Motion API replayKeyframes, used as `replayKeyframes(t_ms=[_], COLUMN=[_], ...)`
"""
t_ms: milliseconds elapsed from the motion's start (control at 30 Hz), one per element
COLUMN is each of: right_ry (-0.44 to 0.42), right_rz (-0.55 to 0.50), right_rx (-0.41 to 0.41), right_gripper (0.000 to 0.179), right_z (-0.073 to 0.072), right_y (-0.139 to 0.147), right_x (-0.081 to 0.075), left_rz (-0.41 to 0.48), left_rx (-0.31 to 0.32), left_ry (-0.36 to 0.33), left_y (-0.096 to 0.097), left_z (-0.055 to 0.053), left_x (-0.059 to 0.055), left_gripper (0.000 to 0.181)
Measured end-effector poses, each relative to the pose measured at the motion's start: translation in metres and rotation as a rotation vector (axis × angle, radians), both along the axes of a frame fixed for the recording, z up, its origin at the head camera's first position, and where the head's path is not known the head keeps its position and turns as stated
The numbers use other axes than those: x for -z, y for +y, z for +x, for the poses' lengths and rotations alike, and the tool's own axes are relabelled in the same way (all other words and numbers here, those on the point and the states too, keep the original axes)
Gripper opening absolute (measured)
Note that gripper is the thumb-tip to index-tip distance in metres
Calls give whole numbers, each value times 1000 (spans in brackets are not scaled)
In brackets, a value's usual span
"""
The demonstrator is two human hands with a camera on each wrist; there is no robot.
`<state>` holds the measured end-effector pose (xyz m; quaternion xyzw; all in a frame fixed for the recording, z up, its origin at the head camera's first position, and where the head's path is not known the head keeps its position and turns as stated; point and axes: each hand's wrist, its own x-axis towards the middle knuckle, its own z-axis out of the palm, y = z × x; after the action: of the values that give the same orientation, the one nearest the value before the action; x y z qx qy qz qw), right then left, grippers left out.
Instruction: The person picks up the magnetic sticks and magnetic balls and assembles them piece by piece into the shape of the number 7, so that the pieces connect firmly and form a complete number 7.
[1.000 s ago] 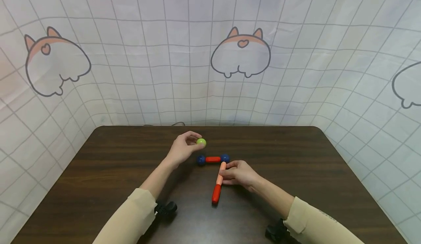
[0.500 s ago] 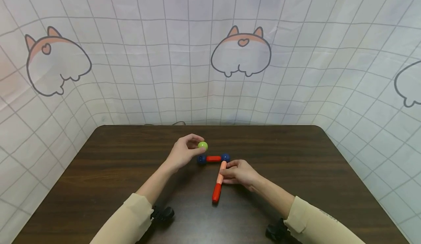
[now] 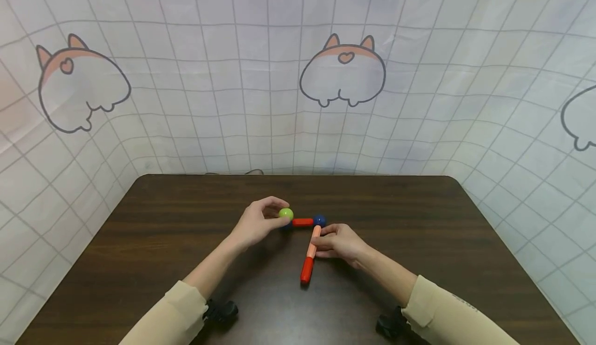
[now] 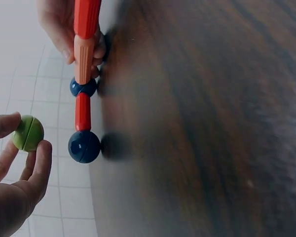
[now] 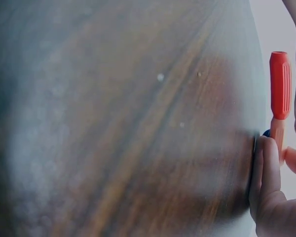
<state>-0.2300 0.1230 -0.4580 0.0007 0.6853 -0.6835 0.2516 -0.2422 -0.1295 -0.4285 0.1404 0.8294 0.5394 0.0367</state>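
Note:
My left hand (image 3: pixel 255 223) pinches a green ball (image 3: pixel 286 214) between thumb and fingertips. In the head view the ball overlaps the left blue ball (image 4: pixel 84 146); in the left wrist view a gap shows between them. A short red rod (image 3: pixel 302 222) links that blue ball to another blue ball (image 3: pixel 319 221) on the right. My right hand (image 3: pixel 343 244) pinches a peach rod (image 3: pixel 311 252) between thumb and fingers, its far end right at the right blue ball. A longer red rod (image 3: pixel 307 271) continues from the peach rod's near end, pointing toward me.
Everything sits around the middle of a dark wood-grain table (image 3: pixel 186 205). A white grid-patterned curtain (image 3: pixel 223 102) with cartoon animals stands behind and along both sides. Dark wrist devices (image 3: pixel 222 311) hang under both sleeves.
My left hand has brought the green ball nearer to me and down, from beyond the blue-ended piece to over its left ball. My right hand and the rods stay nearly still.

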Motion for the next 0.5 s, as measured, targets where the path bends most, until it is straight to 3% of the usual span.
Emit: replayKeyframes(t_ms=[500], right_ry=[-6], right_rz=[23], right_rx=[-2], right_gripper=[45], right_z=[-1], right_y=[1], right_x=[1], left_rz=[-50], left_rx=[77], left_ry=[-5], left_y=[2], left_z=[12], left_x=[5], left_gripper=[31])
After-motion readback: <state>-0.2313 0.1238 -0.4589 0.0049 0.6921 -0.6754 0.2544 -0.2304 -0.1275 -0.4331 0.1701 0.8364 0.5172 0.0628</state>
